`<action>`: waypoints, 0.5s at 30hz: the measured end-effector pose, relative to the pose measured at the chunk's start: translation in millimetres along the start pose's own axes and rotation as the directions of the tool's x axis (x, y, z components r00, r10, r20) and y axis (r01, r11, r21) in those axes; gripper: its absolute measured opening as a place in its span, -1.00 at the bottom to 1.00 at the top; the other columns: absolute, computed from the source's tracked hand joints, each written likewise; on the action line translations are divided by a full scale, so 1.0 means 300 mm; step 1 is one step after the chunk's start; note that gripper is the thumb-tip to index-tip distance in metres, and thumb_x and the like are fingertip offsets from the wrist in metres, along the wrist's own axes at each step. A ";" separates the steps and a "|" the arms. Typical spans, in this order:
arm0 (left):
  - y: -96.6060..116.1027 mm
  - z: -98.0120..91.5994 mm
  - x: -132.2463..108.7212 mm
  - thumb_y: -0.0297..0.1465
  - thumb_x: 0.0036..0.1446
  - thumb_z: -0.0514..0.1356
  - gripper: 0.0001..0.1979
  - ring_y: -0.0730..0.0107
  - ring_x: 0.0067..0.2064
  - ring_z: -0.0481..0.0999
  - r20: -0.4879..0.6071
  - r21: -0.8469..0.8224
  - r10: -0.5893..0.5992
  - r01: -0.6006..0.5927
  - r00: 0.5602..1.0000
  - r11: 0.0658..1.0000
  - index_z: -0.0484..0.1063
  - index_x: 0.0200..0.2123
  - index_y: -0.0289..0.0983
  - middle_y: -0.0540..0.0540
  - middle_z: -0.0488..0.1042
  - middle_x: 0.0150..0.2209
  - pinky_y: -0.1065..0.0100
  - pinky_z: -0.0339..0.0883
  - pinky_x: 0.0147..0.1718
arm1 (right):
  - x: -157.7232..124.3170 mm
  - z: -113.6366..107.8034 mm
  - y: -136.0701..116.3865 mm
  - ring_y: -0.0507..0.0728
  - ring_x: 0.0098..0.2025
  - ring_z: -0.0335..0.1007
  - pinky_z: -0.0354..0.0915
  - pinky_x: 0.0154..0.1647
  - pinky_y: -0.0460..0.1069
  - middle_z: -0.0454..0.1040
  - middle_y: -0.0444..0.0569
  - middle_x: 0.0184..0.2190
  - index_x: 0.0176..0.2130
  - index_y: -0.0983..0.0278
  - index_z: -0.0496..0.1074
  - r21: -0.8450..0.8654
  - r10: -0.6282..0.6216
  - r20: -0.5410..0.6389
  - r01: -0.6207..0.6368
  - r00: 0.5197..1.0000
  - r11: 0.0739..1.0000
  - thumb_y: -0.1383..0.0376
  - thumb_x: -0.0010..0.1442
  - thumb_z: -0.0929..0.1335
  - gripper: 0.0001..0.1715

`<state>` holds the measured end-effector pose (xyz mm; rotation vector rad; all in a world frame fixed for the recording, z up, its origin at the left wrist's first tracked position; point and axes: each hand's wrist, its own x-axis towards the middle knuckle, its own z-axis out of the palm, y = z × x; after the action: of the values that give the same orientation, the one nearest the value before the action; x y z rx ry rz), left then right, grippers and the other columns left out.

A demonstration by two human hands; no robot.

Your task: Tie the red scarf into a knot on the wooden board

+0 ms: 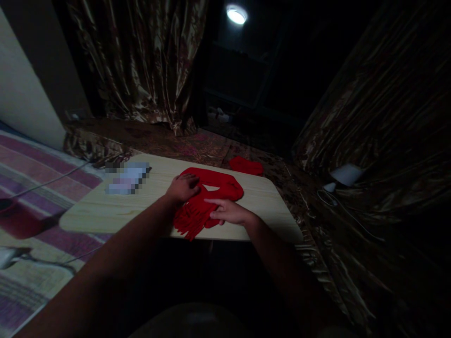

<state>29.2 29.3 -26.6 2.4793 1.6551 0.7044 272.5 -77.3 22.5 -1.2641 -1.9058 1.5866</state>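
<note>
A red fringed scarf (225,184) lies in a loose loop on a pale wooden table (141,216), with a small gap in its middle. The fringe hangs a little over the near edge. My left hand (182,188) rests on the scarf's left side, palm down, with its fingers laid over the cloth. From the right, my right hand (229,211) touches the scarf near the fringe. Its index finger is stretched out and the other fingers are loosely bent. Another red cloth piece (245,165) sits at the table's far edge.
A blurred-out flat object (128,178) lies on the table's left. Striped bedding (81,241) with cables and a red item (21,219) is at left. To the right stands a small white lamp (347,174) with a cord. Patterned curtains (148,61) hang behind by a dark window.
</note>
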 end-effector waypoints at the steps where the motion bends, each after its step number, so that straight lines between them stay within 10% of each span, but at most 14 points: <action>1: -0.001 -0.001 0.000 -0.07 0.26 0.09 -0.44 0.14 0.42 0.27 -0.003 -0.012 0.004 -0.004 1.000 1.000 0.48 0.25 -0.09 -0.11 0.41 0.34 0.04 0.11 0.37 | -0.002 0.002 0.001 -0.03 -0.51 0.39 0.34 -0.49 -0.16 0.53 -0.19 -0.46 0.41 0.15 0.27 -0.045 -0.010 0.019 0.011 1.000 0.999 0.23 0.21 0.50 -0.14; 7: 0.066 -0.076 -0.031 -0.07 0.30 0.04 -0.46 0.21 0.23 0.51 -0.085 -0.219 0.004 -0.023 0.996 0.975 0.55 0.17 -0.18 -0.10 0.57 0.18 0.28 0.31 0.23 | -0.026 0.005 -0.001 0.01 -0.40 0.45 0.33 -0.42 -0.15 0.56 -0.13 -0.40 0.43 0.16 0.23 -0.108 -0.027 0.050 0.032 0.998 0.994 0.27 0.19 0.50 -0.09; 11: 0.204 -0.149 -0.101 0.20 0.21 0.05 -0.22 0.05 0.00 0.65 0.198 -0.202 -0.012 0.052 0.980 0.978 0.40 0.30 -0.14 -0.16 0.66 0.02 0.21 0.47 -0.08 | -0.032 -0.021 0.000 0.05 -0.34 0.52 0.36 -0.36 -0.12 0.61 -0.07 -0.31 0.38 0.21 0.30 -0.030 -0.023 0.098 0.026 0.995 0.999 0.31 0.15 0.50 -0.14; 13: 0.267 -0.161 -0.138 0.35 0.02 0.12 0.04 -0.12 0.03 0.63 0.277 -0.076 -0.003 0.025 0.961 0.997 0.25 0.41 -0.16 -0.29 0.63 0.04 0.13 0.46 -0.11 | -0.019 -0.055 0.005 0.08 -0.35 0.53 0.38 -0.35 -0.08 0.60 -0.07 -0.35 0.26 0.25 0.42 -0.073 0.019 -0.093 -0.026 0.996 0.997 0.32 0.19 0.44 -0.35; 15: 0.309 -0.154 -0.167 0.42 -0.13 0.15 0.21 -0.28 0.11 0.56 0.283 0.033 0.005 -0.015 0.959 0.999 0.18 0.45 -0.20 -0.44 0.55 0.12 0.05 0.43 -0.08 | 0.000 -0.105 0.008 0.11 -0.35 0.52 0.41 -0.30 -0.02 0.59 -0.04 -0.37 0.09 0.28 0.53 -0.230 -0.029 -0.439 -0.081 0.898 0.970 0.34 0.24 0.37 -0.58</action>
<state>73.7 -62.2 27.1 2.4723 1.5617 0.3034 296.8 -58.6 30.0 -1.5945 -1.8222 0.9785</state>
